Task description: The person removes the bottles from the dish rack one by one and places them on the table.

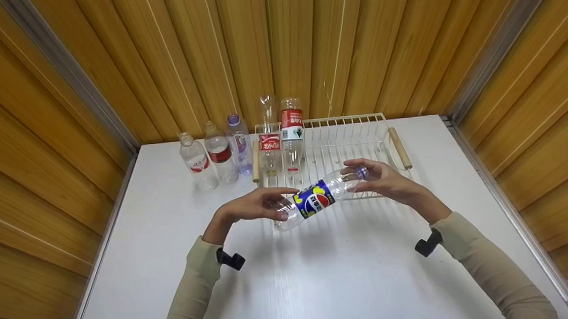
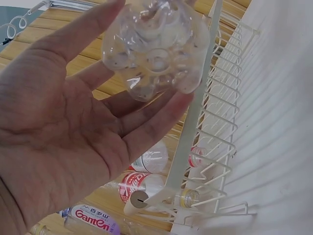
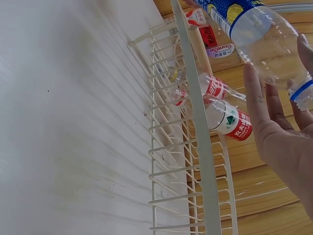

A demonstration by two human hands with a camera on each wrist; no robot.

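Note:
Both hands hold a clear plastic soda bottle tilted above the front of a white wire rack, its neck up toward the right. Its blue label shows a red, white and blue ball and yellow lemons. The left hand holds the base end; in the left wrist view its thumb and fingers lie on opposite sides of the bumpy bottle bottom. At the neck is the right hand, with thumb and fingers around it. A blue ring circles the neck near the open mouth.
Inside the rack's left part, a red-label bottle and a red-and-white-label bottle stand neck down. Three empty bottles stand left of the rack, among them a purple-tinted one. Wooden handles flank the rack. Wood-patterned walls enclose the white table.

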